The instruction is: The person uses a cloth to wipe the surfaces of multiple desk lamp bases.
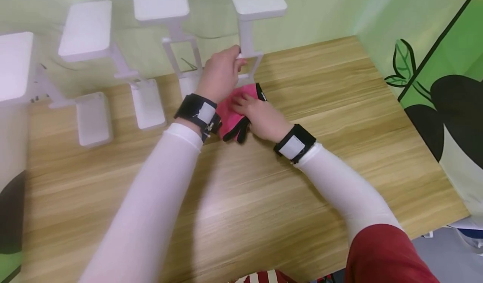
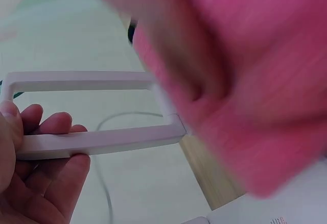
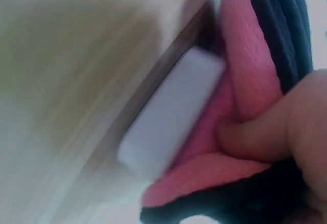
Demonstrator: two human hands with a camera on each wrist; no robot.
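In the head view my left hand (image 1: 220, 75) grips the slim frame-shaped arm of the rightmost white desk lamp (image 1: 260, 2). The left wrist view shows its fingers curled round one bar of that frame (image 2: 102, 143). My right hand (image 1: 266, 117) holds a pink cloth (image 1: 229, 117) with black edging against the lamp's base. Up close, the thumb presses into the folded cloth (image 3: 250, 55), which wraps the side of the white base (image 3: 171, 112). Most of the base is hidden by the cloth in the head view.
Several similar white lamps stand in a row to the left, among them one lamp (image 1: 86, 31) and its neighbour (image 1: 160, 0). All stand on a wooden table (image 1: 241, 199) against a green painted wall (image 1: 320, 14). Thin cables run behind them.
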